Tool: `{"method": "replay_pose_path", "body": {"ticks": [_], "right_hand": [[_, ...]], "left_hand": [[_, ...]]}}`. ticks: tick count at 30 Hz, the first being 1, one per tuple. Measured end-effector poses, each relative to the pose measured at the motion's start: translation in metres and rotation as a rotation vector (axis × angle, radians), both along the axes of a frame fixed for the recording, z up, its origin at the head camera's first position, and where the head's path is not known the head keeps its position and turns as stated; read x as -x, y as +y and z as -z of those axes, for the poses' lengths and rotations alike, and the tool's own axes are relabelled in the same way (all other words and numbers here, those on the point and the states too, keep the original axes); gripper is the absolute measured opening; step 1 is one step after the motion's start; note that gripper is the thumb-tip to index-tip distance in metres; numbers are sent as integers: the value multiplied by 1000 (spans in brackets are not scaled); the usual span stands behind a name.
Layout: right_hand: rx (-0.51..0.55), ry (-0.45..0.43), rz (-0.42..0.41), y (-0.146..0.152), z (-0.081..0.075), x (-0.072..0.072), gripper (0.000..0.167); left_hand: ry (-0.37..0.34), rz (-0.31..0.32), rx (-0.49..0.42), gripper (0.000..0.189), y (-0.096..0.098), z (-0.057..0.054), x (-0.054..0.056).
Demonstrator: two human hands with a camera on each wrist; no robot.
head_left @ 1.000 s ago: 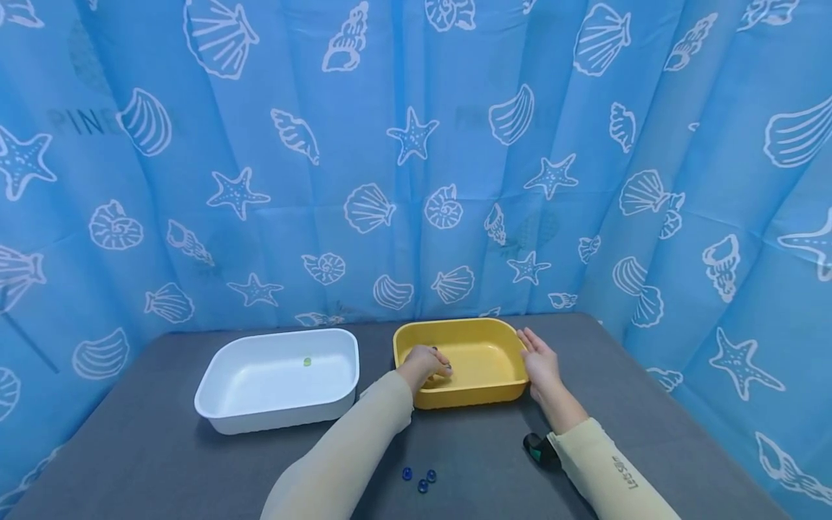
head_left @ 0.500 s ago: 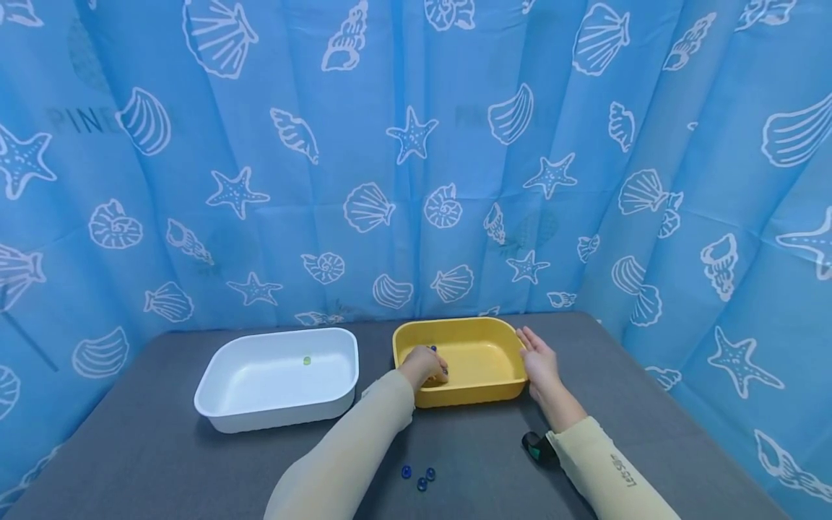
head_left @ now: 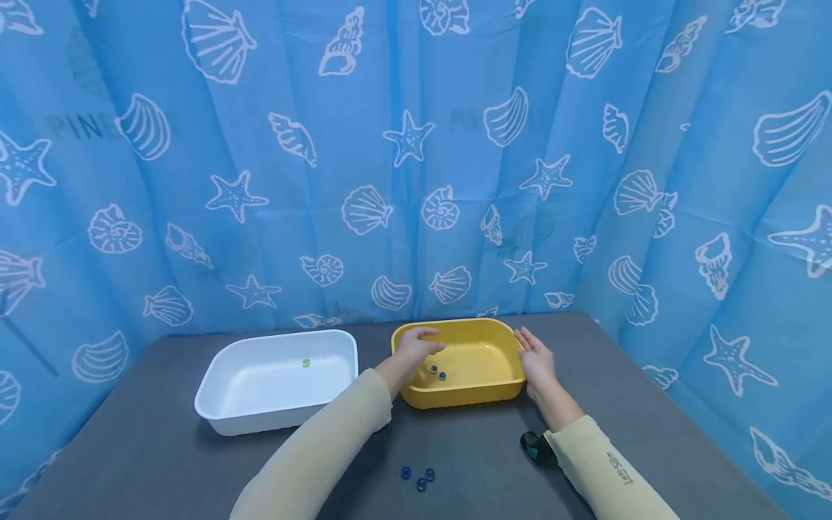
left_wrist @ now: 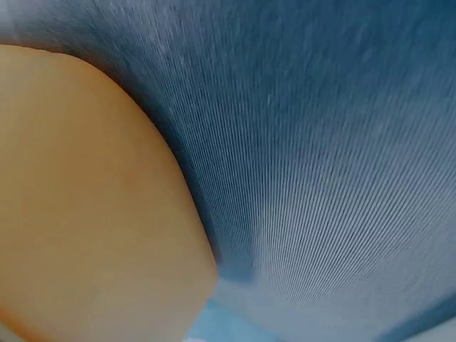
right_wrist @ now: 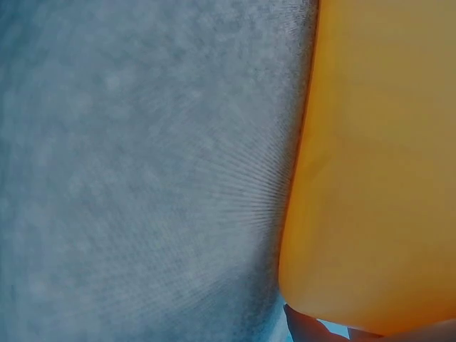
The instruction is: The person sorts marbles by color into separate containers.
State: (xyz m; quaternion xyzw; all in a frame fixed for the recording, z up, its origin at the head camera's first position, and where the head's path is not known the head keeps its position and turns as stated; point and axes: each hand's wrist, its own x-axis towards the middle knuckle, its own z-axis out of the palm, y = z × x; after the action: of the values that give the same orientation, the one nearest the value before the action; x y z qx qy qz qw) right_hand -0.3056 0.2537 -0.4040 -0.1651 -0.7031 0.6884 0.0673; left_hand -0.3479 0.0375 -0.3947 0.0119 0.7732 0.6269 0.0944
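In the head view my left hand [head_left: 414, 347] is over the left end of a yellow tray [head_left: 471, 396], fingers parted and pointing right, nothing seen between them. Two small dark-blue glass beads, one the nearer bead [head_left: 442, 375], lie on the tray floor just below that hand. My right hand [head_left: 538, 365] rests against the tray's right end, its fingers straight along the outer side near the rim. The right wrist view is half filled by the tray's wall [right_wrist: 370, 164], with a bit of finger under it. A blurred tan-yellow surface [left_wrist: 92, 192] fills the left of the left wrist view.
A white tray [head_left: 276, 419] stands to the left, with a small yellow-green piece [head_left: 306, 363] inside. Several blue beads [head_left: 422, 484] lie on the grey cloth [head_left: 481, 462] in front. A black object [head_left: 535, 448] sits by the right sleeve. A blue shell-print curtain [head_left: 403, 173] hangs behind.
My left hand has risen from the yellow tray's floor and shifted back and left, its fingers spreading. Two blue beads now show in the tray where it was. The right hand has stayed put.
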Motion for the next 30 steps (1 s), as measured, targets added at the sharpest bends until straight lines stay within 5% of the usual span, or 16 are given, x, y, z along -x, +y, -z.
{"method": "replay_pose_path", "body": {"ticks": [4, 11, 22, 30], "right_hand": [[-6, -2, -3, 0, 0, 0, 52], [-1, -6, -9, -2, 0, 0, 53], [-9, 0, -10, -1, 0, -1, 53], [-25, -8, -27, -2, 0, -1, 53]], "left_hand": [[62, 65, -72, 39, -8, -2, -6], [192, 125, -27, 34, -30, -7, -24], [219, 228, 72, 32, -70, -13, -55], [227, 375, 76, 30, -93, -12, -76]]}}
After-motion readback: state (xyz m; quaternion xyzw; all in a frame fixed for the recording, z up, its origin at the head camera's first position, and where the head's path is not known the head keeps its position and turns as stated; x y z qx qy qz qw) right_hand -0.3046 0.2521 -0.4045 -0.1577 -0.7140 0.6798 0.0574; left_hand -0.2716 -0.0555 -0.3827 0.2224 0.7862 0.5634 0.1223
